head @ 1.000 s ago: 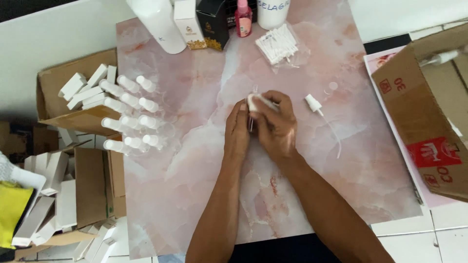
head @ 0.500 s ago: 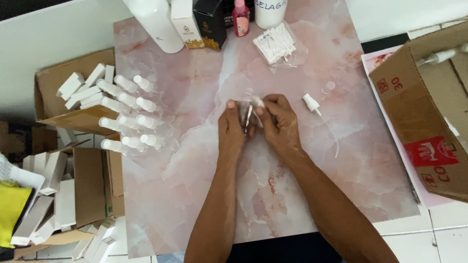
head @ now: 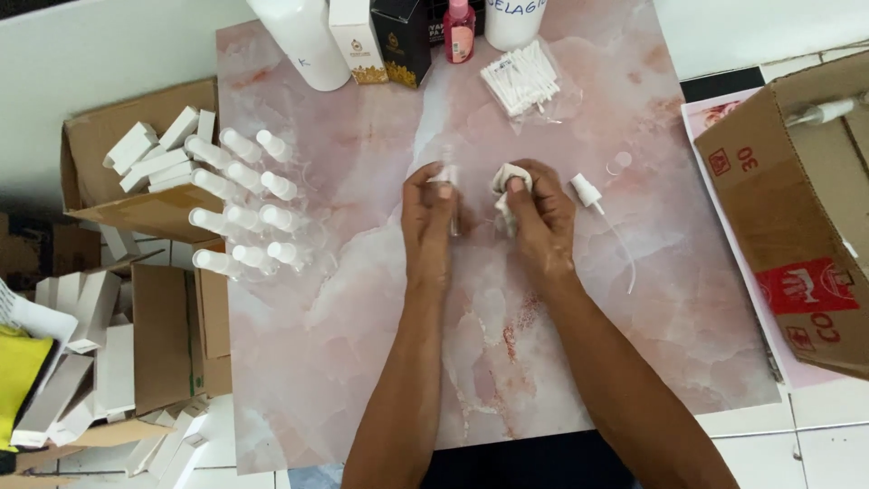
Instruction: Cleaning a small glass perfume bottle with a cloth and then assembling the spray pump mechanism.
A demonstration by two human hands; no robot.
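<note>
My hands are apart, side by side near the middle of the pink marble table (head: 362,362). L hand (head: 431,213) is closed round a small clear bottle (head: 450,181), held upright-ish w/ its top by my fingertips. R hand (head: 541,215) is pinched on a crumpled white tissue (head: 507,186), just beside the bottle, not touching it as far as I can tell. Just right of my R hand lies a white spray pump (head: 588,192) w/ its thin tube trailing toward me; a clear cap (head: 619,163) sits near it. Further left, rows of capped clear bottles (head: 240,199) lie at the table edge, next to a cardboard box (head: 136,172) of small white cartons. Far edge: bag of cotton swabs (head: 523,77), big white bottle (head: 299,41), white box (head: 355,41), black box (head: 403,41), pink bottle (head: 459,27).
</note>
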